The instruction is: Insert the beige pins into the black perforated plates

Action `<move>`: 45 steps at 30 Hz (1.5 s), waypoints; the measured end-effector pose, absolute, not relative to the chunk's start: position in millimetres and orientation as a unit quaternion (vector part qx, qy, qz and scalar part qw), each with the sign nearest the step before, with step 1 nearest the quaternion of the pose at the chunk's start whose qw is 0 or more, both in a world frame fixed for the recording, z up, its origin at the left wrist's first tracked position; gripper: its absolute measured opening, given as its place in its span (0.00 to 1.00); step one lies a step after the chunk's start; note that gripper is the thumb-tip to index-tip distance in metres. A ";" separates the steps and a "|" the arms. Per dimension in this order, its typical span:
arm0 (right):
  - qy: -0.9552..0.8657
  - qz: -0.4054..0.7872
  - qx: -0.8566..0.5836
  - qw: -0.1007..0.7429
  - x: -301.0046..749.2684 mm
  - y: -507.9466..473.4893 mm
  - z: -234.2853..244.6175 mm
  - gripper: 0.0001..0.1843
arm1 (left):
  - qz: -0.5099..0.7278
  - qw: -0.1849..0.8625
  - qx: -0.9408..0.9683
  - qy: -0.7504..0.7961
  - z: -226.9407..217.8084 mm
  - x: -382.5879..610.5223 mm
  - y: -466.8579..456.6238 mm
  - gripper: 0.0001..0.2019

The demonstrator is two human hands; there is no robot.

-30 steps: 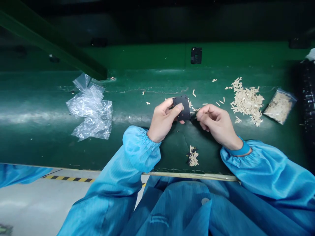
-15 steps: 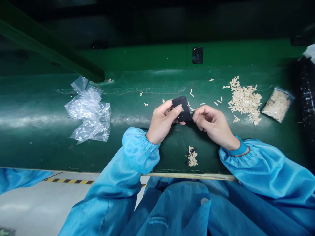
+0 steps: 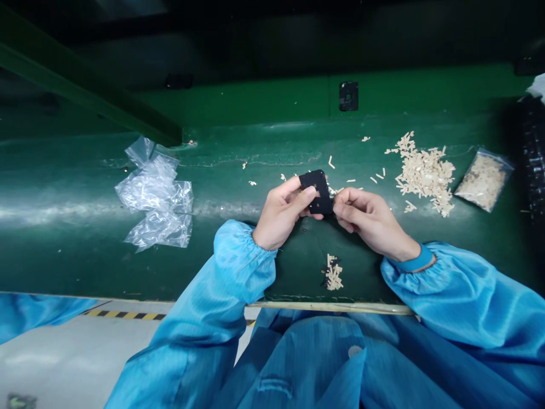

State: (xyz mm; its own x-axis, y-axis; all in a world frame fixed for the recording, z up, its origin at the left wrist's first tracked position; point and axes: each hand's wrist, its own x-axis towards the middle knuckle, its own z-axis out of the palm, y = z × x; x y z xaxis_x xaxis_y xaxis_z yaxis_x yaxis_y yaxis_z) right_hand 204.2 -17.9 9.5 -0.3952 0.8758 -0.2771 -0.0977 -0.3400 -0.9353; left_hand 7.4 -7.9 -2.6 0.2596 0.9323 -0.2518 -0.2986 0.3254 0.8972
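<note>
My left hand grips a small flat black plastic plate by its left side, thumb on top, above the green table. My right hand is closed in a pinch against the plate's right edge; what its fingertips hold is too small to make out. Both arms wear blue sleeves. A small heap of beige strips mixed with black bits lies just in front of my hands.
A larger pile of beige strips and a clear bag filled with them lie to the right. Crumpled empty clear bags sit at the left. A black plate rests on the back ledge. A green beam crosses upper left.
My right hand has moved a little left, closing up against the black plate's right edge. The left hand keeps its hold on the plate.
</note>
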 end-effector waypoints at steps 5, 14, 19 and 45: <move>-0.454 0.712 -0.409 0.345 204.4 -18.3 8.8 0.10 | 0.442 0.714 0.368 0.400 -4.3 6.8 -7.3 0.19; -0.454 0.714 -0.405 0.347 204.5 -17.5 9.4 0.09 | 0.450 0.716 0.353 0.400 -2.9 7.4 -8.2 0.18; -0.421 0.748 -0.374 0.351 205.5 -16.5 7.9 0.07 | 0.442 0.735 0.338 0.388 -1.6 6.5 -8.1 0.17; -0.316 0.838 -0.288 0.340 203.0 -20.4 7.4 0.07 | 0.444 0.760 0.296 0.370 1.7 13.7 -11.3 0.16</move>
